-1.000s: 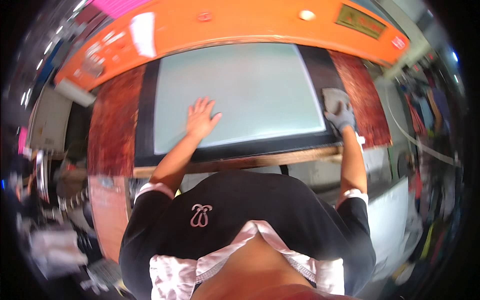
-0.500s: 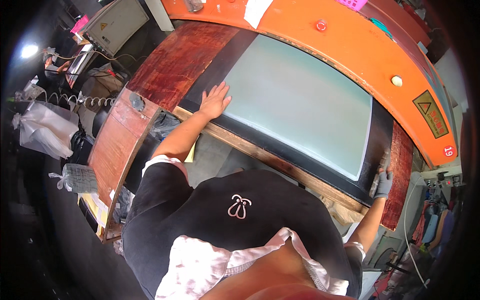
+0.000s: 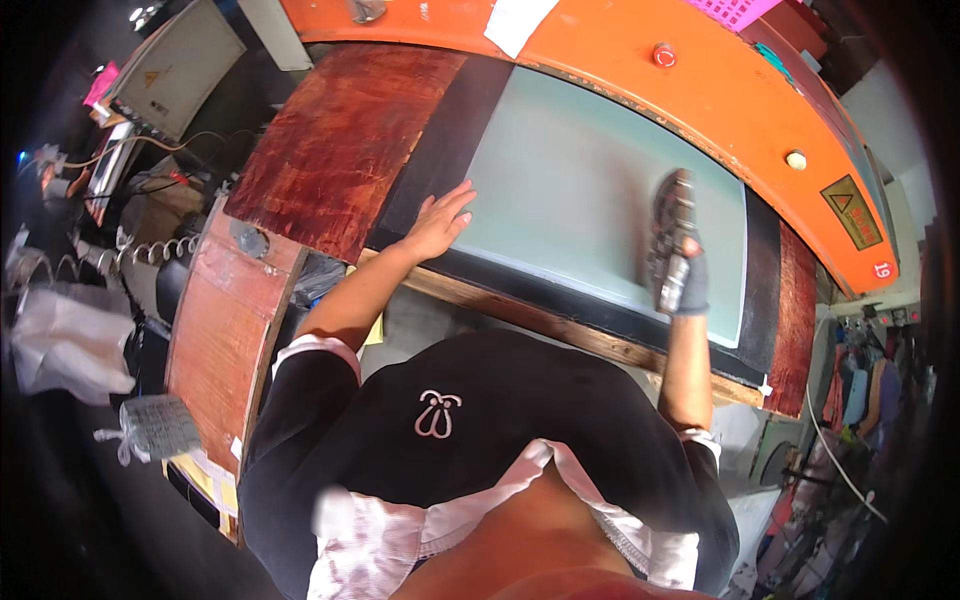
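Observation:
A pale, translucent greenish sheet [image 3: 560,190] lies flat on a black pad [image 3: 425,190] at the front of the orange press. My left hand [image 3: 438,222] has its fingers stretched out over the sheet's near left corner and holds nothing. My right hand [image 3: 690,278], in a grey glove with bare fingertips, grips a long, narrow dark metal cutting die [image 3: 668,225]. The die stands upright over the right part of the sheet, slightly blurred. I cannot tell whether its lower edge touches the sheet.
The orange press beam [image 3: 590,50] with a red button [image 3: 664,55] curves along the far side. Reddish wooden boards [image 3: 335,140] flank the pad. At left stand a brown side table [image 3: 235,320] and plastic bags [image 3: 70,340]. A wooden rail [image 3: 530,318] runs along the near edge.
My right hand has moved left from the pad's right edge to over the sheet, bringing the cutting die along. My left hand stays near the sheet's left edge. The view has shifted slightly.

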`<state>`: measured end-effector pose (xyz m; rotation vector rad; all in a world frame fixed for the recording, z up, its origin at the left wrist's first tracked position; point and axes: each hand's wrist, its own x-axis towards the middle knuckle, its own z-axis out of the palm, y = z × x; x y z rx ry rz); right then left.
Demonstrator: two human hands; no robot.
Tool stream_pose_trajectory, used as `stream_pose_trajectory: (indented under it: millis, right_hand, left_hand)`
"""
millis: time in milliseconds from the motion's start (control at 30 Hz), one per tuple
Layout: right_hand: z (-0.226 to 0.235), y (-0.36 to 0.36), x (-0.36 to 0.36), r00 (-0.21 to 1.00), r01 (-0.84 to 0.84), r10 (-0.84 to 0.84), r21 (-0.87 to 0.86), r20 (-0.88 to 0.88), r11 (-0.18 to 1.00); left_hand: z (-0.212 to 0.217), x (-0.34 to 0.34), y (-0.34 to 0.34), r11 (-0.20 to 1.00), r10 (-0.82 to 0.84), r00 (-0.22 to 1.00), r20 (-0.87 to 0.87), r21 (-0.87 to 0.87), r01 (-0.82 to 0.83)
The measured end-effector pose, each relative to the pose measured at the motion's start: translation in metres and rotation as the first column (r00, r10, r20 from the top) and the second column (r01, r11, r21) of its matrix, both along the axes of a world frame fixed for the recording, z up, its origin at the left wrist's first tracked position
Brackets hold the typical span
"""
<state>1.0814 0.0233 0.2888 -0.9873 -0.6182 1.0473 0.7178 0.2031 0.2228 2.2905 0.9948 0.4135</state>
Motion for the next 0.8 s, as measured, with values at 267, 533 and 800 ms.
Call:
stream_pose_trajectory:
  millis: [267,533,800]
  right_hand:
    - [0.001,0.083,-0.126,0.950,0.049,0.007,-0.171,0.312,0.984]
    - [-0.027,0.146,-0.183,0.265,0.437,0.233,-0.332,0.936,0.836]
    - [-0.041,0.085,-0.146,0.466,0.175,0.171,-0.279,0.868,0.944]
  left_hand:
    - [-0.018,-0.019,0.016,0.978,-0.126,0.956,0.265,-0.128,0.164]
    - [-0.027,-0.015,0.019,0.989,-0.098,0.945,0.311,-0.076,0.127]
    - [-0.024,-0.011,0.031,0.975,-0.054,0.888,0.457,-0.167,0.145]
